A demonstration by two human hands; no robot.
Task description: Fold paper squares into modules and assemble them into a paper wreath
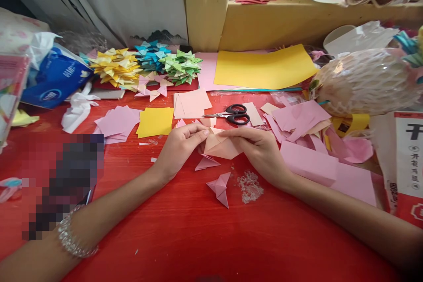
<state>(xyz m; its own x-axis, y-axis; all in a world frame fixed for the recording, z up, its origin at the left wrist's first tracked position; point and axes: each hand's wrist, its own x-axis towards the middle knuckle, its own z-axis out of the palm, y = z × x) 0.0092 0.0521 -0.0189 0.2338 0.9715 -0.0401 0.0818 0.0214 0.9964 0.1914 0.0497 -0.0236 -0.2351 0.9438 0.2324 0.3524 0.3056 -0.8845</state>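
My left hand [181, 145] and my right hand [259, 149] both pinch a pale peach folded paper piece [220, 145] just above the red table [185, 233]. The fingertips meet along its top edge. Right below it lie a small pink folded triangle [206, 163] and a pink folded paper figure [220, 187]. Black-handled scissors [236, 114] rest just beyond the hands.
Stacks of folded paper pieces in yellow [115, 67], blue [152, 55] and green [182, 67] sit at the back. Pink squares [119, 122], a yellow square [155, 122], a large yellow sheet [264, 68], pink scraps [300, 119] and a blue tissue pack [54, 79] surround the hands.
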